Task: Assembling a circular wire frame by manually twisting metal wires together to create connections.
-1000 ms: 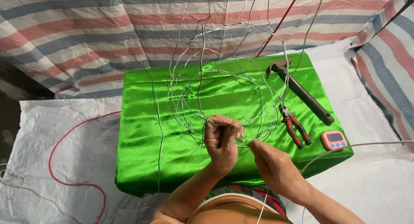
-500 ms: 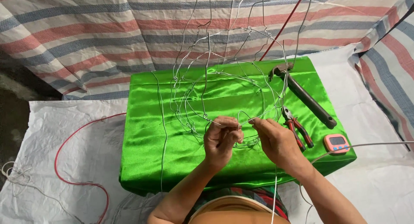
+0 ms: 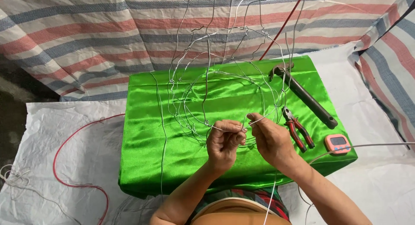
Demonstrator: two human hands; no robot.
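Observation:
A thin silver wire frame (image 3: 216,73), bent into loops and hoops, stands on a block covered with shiny green cloth (image 3: 147,138). My left hand (image 3: 224,143) pinches the frame's front rim wire between thumb and fingers. Right beside it, my right hand (image 3: 270,139) grips a loose strand of the same wire at the rim, fingertips almost touching the left hand's. A long wire end hangs down from my hands toward my lap.
On the green cloth to the right lie red-handled pliers (image 3: 298,130), a dark hammer (image 3: 304,95) and a small pink timer (image 3: 338,143). A red wire (image 3: 71,158) curls on the white sheet at left. Striped tarp hangs behind.
My right hand has moved up and left to meet the left hand at the frame's front rim. The camera view shifted slightly.

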